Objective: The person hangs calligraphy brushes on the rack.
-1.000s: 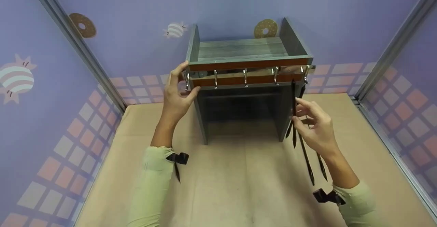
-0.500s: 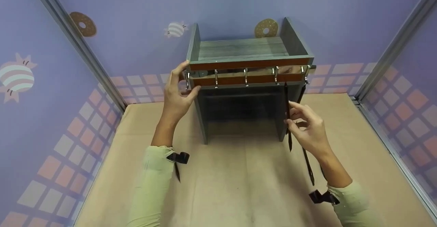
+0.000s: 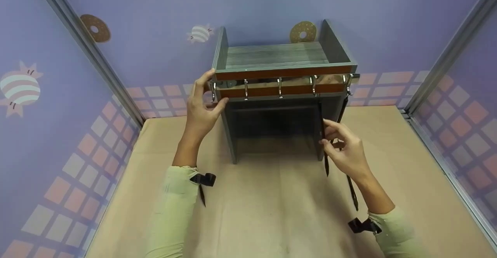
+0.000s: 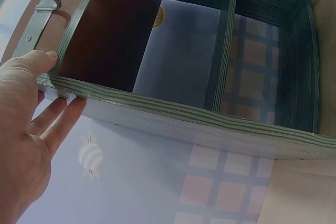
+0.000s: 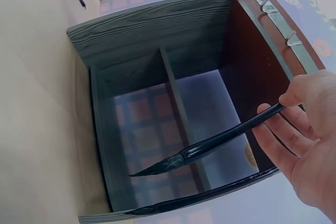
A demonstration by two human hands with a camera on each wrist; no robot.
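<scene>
Rack: your grey wooden rack [image 3: 277,60] stood on the tabletop [image 3: 271,211] against the purple back wall, its open front toward you, so the hook rail faced your hands.
Hook rail: a metal strip with silver hooks [image 3: 279,87] ran across the brown front board, placed at the top edge so that things could hang freely below it.
Left hand: your left hand [image 3: 202,110] braced the rack's left front corner, thumb over the edge and fingers straight along the outer side (a steadying hold, I judged, not a lifting one); the left wrist view showed the same flat contact [image 4: 31,108].
Right hand: your right hand [image 3: 345,149] pinched a black brush [image 3: 323,141] between thumb and fingertips, held upright just below the second hook from the right.
Brush: in the right wrist view the brush [image 5: 210,145] showed a dark handle and a pointed bristle tip, gripped at the handle so the tip stayed free.
Hanging brush: another black brush [image 3: 343,110] already hung from the rightmost hook, beside the one you held.
Writing: no brand, label or readable lettering showed anywhere; the walls carried only doughnut and candy pictures [image 3: 303,32].
</scene>
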